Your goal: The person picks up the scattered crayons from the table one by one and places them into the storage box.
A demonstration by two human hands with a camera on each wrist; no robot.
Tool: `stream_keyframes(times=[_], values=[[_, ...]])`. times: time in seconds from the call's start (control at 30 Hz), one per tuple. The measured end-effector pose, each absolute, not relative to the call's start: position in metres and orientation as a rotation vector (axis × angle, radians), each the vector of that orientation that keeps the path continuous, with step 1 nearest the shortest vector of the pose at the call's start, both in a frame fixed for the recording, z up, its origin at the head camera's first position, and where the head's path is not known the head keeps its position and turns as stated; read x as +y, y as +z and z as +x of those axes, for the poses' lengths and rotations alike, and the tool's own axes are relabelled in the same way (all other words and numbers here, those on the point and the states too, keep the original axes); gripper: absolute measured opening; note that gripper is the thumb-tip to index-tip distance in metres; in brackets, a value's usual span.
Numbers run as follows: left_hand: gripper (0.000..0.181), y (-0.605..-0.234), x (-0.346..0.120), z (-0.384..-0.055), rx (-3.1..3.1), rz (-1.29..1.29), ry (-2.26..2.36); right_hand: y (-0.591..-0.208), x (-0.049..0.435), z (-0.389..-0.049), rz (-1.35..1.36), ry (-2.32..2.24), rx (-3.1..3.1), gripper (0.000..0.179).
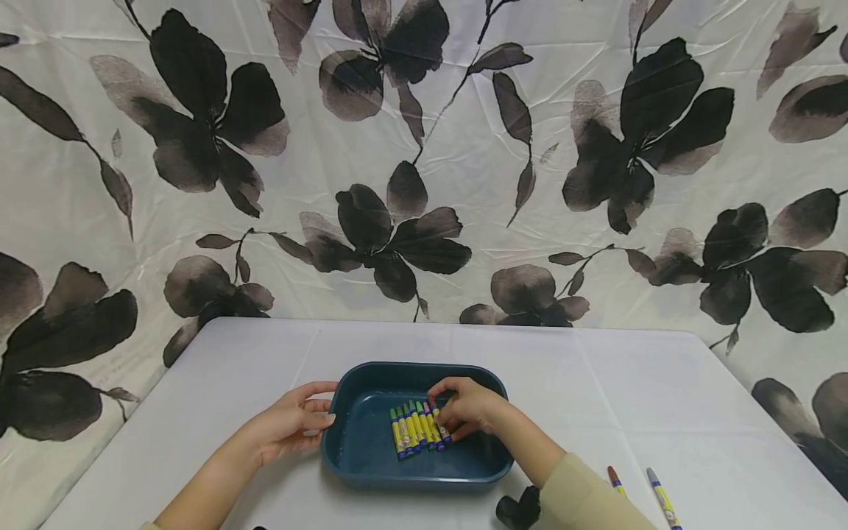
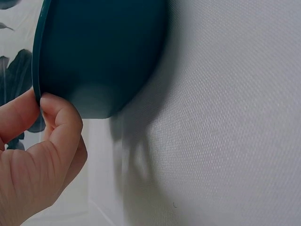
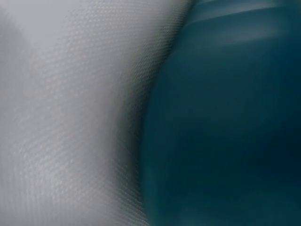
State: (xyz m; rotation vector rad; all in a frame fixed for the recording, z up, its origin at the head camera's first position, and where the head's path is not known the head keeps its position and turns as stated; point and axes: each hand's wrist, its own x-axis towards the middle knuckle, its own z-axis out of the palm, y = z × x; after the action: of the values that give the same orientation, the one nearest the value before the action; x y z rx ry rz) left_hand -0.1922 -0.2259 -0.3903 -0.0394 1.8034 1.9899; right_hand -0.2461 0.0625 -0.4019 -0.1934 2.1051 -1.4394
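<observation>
A dark teal plastic tray (image 1: pixel 417 482) stands on the white-covered table. My left hand (image 1: pixel 291 419) is at its left end; in the left wrist view the thumb and a finger pinch the tray's rim (image 2: pixel 35 56). Inside lies a row of several crayons (image 1: pixel 414 428) with yellow wrappers and blue ends, mostly green-tipped. Over the right end of the row is my right hand (image 1: pixel 472 407), its curled fingers pinching the last crayon (image 1: pixel 445 434), which they partly cover. The right wrist view shows only the tray's outer wall (image 3: pixel 216 122) and white cloth, no fingers.
Two more crayons lie on the table right of the tray: a brown-tipped one (image 1: pixel 615 480), partly behind the right sleeve (image 1: pixel 589 493), and a grey-tipped one (image 1: pixel 662 497). A black shape (image 1: pixel 519 509) shows beside the sleeve. Behind the table (image 1: pixel 265 346) hangs a flower-printed cloth (image 1: pixel 503 154).
</observation>
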Motion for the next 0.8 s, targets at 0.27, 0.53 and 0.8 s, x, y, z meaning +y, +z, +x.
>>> stream_keyframes(times=[0.27,0.53,0.8], values=[[0.066,-0.3888,-0.2255,-0.1922,1.801,-0.028,1.984,-0.4036,0.0618,-0.2463,-0.192,-1.428,2.131,0.040],[0.067,-0.3898,-0.2254,-0.1906,1.792,-0.056,1.983,-0.4048,0.0623,-0.2447,-0.194,-1.418,2.136,0.037],[0.066,-0.3882,-0.2261,-0.1923,1.792,-0.025,1.984,-0.3980,0.0683,-0.2470,-0.204,-1.413,2.155,0.037]])
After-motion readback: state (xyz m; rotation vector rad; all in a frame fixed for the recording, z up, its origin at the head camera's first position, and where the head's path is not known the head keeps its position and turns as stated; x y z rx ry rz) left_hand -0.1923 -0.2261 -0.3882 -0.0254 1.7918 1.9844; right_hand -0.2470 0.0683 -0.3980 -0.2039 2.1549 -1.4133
